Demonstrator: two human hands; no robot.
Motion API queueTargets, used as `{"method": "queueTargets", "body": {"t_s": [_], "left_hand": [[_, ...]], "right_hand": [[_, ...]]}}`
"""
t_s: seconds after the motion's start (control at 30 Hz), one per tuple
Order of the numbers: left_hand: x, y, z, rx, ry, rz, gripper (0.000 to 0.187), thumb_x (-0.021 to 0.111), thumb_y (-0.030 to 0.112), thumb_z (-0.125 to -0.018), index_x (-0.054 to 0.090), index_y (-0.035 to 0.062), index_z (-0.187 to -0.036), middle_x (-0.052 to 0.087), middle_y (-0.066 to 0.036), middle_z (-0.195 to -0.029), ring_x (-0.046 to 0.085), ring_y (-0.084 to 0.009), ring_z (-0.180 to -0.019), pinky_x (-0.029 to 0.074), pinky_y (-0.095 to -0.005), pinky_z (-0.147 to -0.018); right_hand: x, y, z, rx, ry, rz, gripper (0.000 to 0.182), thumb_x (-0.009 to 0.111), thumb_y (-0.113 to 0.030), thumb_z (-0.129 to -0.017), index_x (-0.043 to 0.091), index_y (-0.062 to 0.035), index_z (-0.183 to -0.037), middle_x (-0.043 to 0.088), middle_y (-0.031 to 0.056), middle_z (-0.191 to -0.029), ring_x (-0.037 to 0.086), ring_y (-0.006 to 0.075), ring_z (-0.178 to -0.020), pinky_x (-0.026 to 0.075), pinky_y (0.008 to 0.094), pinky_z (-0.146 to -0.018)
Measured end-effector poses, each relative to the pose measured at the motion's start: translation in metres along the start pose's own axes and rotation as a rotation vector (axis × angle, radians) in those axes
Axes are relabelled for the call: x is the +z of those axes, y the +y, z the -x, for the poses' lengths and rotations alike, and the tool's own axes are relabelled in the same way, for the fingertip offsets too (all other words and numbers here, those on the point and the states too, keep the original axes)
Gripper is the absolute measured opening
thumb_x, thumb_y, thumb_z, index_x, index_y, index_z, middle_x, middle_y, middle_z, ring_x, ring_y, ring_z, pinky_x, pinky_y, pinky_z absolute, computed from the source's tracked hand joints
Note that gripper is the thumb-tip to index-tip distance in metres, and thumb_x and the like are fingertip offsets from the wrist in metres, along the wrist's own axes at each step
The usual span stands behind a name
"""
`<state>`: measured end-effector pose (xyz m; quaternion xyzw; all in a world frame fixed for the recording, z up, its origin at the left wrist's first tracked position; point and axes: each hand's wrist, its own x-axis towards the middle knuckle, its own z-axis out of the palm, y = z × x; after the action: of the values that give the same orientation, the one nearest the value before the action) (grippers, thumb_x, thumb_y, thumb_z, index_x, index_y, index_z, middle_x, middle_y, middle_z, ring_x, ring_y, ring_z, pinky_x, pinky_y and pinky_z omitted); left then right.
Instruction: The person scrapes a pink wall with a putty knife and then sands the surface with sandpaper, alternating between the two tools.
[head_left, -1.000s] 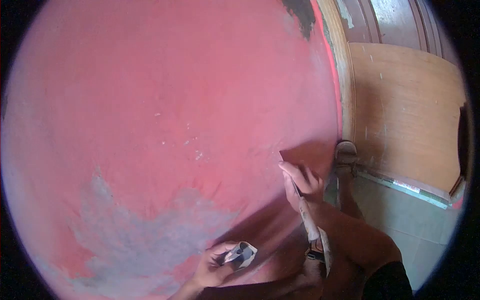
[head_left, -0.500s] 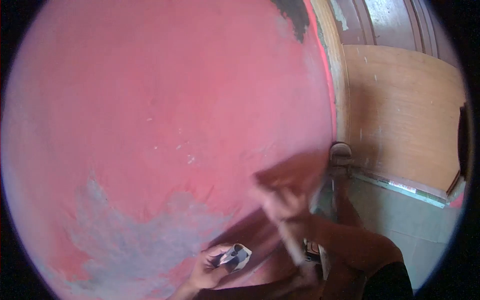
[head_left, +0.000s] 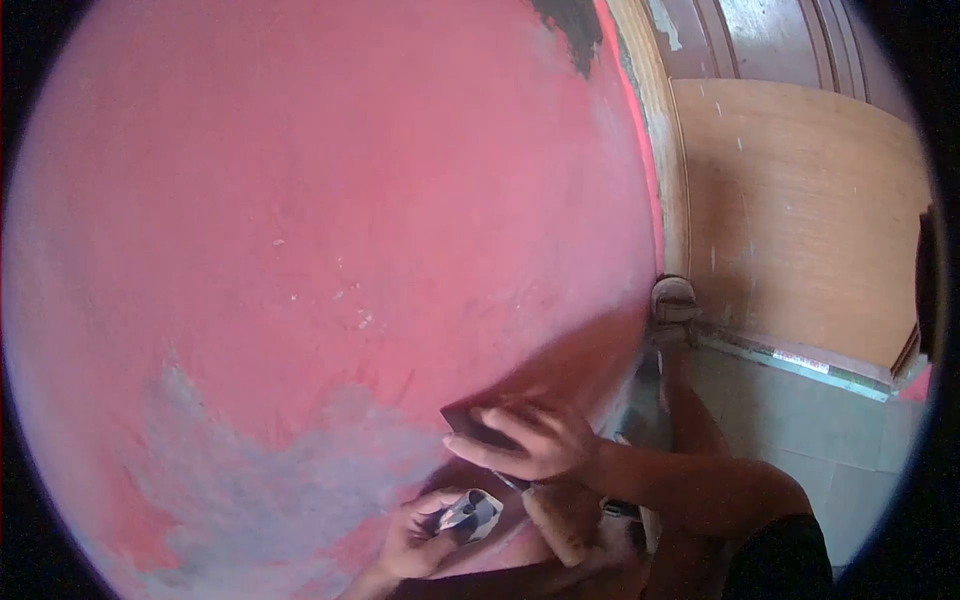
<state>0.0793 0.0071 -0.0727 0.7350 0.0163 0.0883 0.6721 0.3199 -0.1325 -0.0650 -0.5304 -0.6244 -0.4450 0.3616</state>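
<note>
Against the pink surface, my right hand is closed on a flat tool with a dark thin edge; a light wooden handle shows below the palm. The fingers lie across the tool's flat part. Lower and to the left, my left hand grips a small grey and whitish object, possibly a folded sheet or a small container. The two hands are close together but apart. Grey smears cover the pink surface left of them.
A wooden board stands at the right, beside a pale wooden strip along the pink surface. A foot in a sandal is near the board's lower corner. Grey floor tiles lie at the lower right.
My right hand has moved down and left, nearer my left hand, and the tool has moved with it. My left hand has barely moved. The view has shifted slightly.
</note>
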Motion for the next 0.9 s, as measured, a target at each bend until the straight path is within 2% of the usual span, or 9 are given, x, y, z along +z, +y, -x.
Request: {"method": "queueTargets", "body": {"t_s": [0.13,0.17,0.2,0.37,0.53,0.63,0.73,0.77,0.9], "left_hand": [[-0.001,0.0,0.001,0.009,-0.001,-0.015,0.048,0.061,-0.013,-0.092,0.059,-0.0024,-0.139,0.065,-0.007,-0.134,0.061,-0.0142,-0.122,0.047,-0.0324,-0.106],[0.001,0.004,0.001,0.007,-0.006,-0.026,0.048,0.061,-0.013,-0.092,0.059,-0.0026,-0.139,0.065,-0.007,-0.134,0.061,-0.0142,-0.122,0.047,-0.0323,-0.106],[0.0,0.006,0.003,0.007,0.014,-0.03,0.048,0.061,-0.013,-0.092,0.059,-0.0026,-0.139,0.065,-0.007,-0.133,0.061,-0.0141,-0.122,0.047,-0.0321,-0.106],[-0.003,0.002,-0.003,0.003,0.0,-0.01,0.047,0.062,-0.013,-0.092,0.059,-0.0024,-0.138,0.065,-0.007,-0.133,0.061,-0.0139,-0.121,0.047,-0.0319,-0.106],[-0.003,0.004,0.002,0.007,-0.017,-0.032,0.045,0.061,-0.012,-0.094,0.059,-0.0027,-0.138,0.065,-0.008,-0.134,0.061,-0.0139,-0.121,0.047,-0.0322,-0.106],[-0.001,0.002,0.004,0.027,0.031,0.012,0.045,0.062,-0.011,-0.094,0.059,-0.0025,-0.138,0.065,-0.008,-0.135,0.061,-0.0139,-0.122,0.047,-0.0326,-0.106],[-0.005,-0.002,-0.007,0.019,0.013,0.023,0.047,0.062,-0.011,-0.094,0.059,-0.0019,-0.139,0.065,-0.007,-0.135,0.06,-0.0139,-0.123,0.047,-0.033,-0.107],[-0.006,-0.003,-0.007,0.003,0.002,0.01,0.047,0.062,-0.011,-0.094,0.058,-0.0017,-0.14,0.065,-0.007,-0.136,0.06,-0.0139,-0.123,0.047,-0.0332,-0.107],[-0.006,-0.002,-0.005,-0.002,-0.004,-0.016,0.047,0.062,-0.011,-0.094,0.058,-0.0024,-0.14,0.065,-0.008,-0.136,0.061,-0.0143,-0.123,0.047,-0.033,-0.106]], "right_hand": [[0.014,0.054,0.026,0.053,0.051,0.304,0.039,0.07,-0.004,-0.082,0.072,-0.0163,-0.12,0.071,0.0057,-0.094,0.068,0.0206,-0.076,0.059,0.034,-0.065],[0.017,0.051,0.033,0.462,0.086,0.198,0.029,0.067,-0.003,-0.087,0.072,-0.0142,-0.113,0.072,0.0088,-0.095,0.069,0.0233,-0.076,0.059,0.0366,-0.065],[0.016,0.042,0.023,0.585,0.148,0.035,0.027,0.067,-0.002,-0.087,0.073,-0.0142,-0.111,0.071,0.0083,-0.093,0.069,0.0235,-0.076,0.06,0.0376,-0.066],[0.008,-0.008,-0.006,0.102,0.049,-0.048,0.04,0.076,-0.017,-0.08,0.076,-0.029,-0.119,0.064,-0.0005,-0.09,0.069,0.0198,-0.079,0.06,0.0359,-0.071],[0.019,0.052,0.025,0.086,0.111,0.194,0.042,0.065,0.0,-0.085,0.072,-0.0155,-0.123,0.072,0.002,-0.097,0.069,0.0222,-0.077,0.061,0.0345,-0.069],[0.016,0.042,0.023,0.663,0.174,0.048,0.029,0.065,-0.002,-0.085,0.072,-0.009,-0.112,0.075,0.0068,-0.109,0.07,0.0288,-0.082,0.059,0.0395,-0.068],[0.021,0.024,0.015,0.199,0.077,0.19,0.031,0.067,-0.006,-0.086,0.073,-0.0149,-0.114,0.07,0.0049,-0.105,0.068,0.0232,-0.082,0.058,0.0381,-0.072],[0.005,0.017,0.008,0.144,0.001,0.003,0.034,0.068,-0.011,-0.084,0.074,-0.0158,-0.117,0.067,0.0028,-0.1,0.067,0.0203,-0.084,0.058,0.0369,-0.072],[0.024,0.061,0.042,0.056,-0.008,0.214,0.047,0.068,-0.022,-0.082,0.071,-0.0175,-0.129,0.064,0.0028,-0.099,0.067,0.0217,-0.078,0.058,0.0385,-0.067]]}}
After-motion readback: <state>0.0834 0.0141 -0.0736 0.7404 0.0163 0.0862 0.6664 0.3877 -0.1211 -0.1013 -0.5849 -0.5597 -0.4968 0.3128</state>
